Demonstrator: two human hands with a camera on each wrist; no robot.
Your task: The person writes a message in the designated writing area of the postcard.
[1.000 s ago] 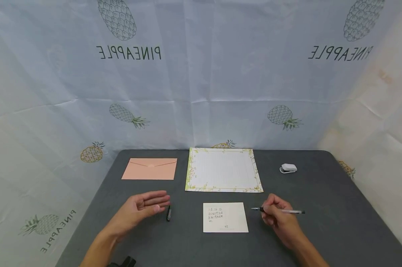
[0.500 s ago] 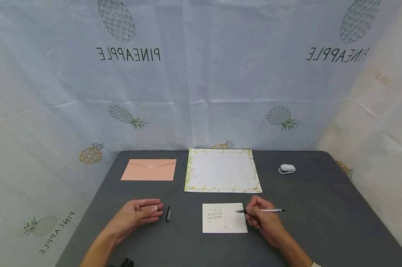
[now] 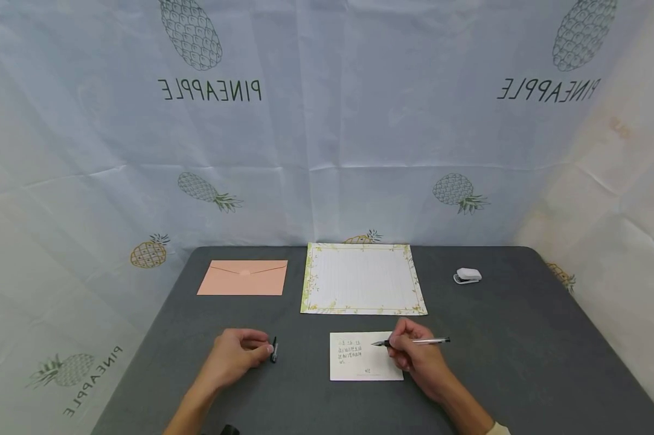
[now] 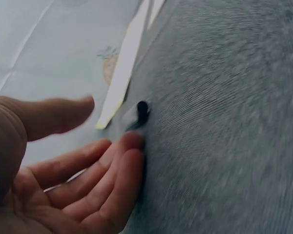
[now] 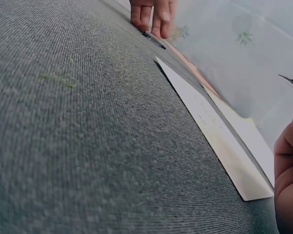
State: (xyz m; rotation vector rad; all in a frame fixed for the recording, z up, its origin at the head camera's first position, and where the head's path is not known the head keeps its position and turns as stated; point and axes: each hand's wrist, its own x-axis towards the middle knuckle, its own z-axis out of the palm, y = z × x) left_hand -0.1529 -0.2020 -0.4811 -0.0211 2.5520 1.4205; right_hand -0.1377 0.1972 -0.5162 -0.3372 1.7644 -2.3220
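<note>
On top of the grey table (image 3: 522,338), biggest to smallest: bordered letter sheet (image 3: 362,278) at the back centre, pink envelope (image 3: 243,278) to its left, small white card (image 3: 359,359) with a few written lines near the front, white stapler-like gadget (image 3: 467,275) off to the right, pen cap (image 3: 274,350) left of the card.

Change vs. a second ago: left hand (image 3: 234,356) was lifted, palm open, short of the cap; half a second ago lower; now it is down on the table with fingertips right at the cap. Left wrist view shows fingers (image 4: 119,161) only loosely bent, thumb apart, cap (image 4: 140,113) just past the fingertips. No closed grip seen, so touching or just beside, not clamped.

Right hand (image 3: 416,356) slid left from beside the card to over its right edge. It pinches the pen (image 3: 413,342), tip now above the card near the writing. Can't tell if the nib touches paper.

Hands well apart, card between them. Judgement: writing looks about finished or paused, and the left hand is set to pick up the cap; the pen is uncapped, cap not yet lifted.
</note>
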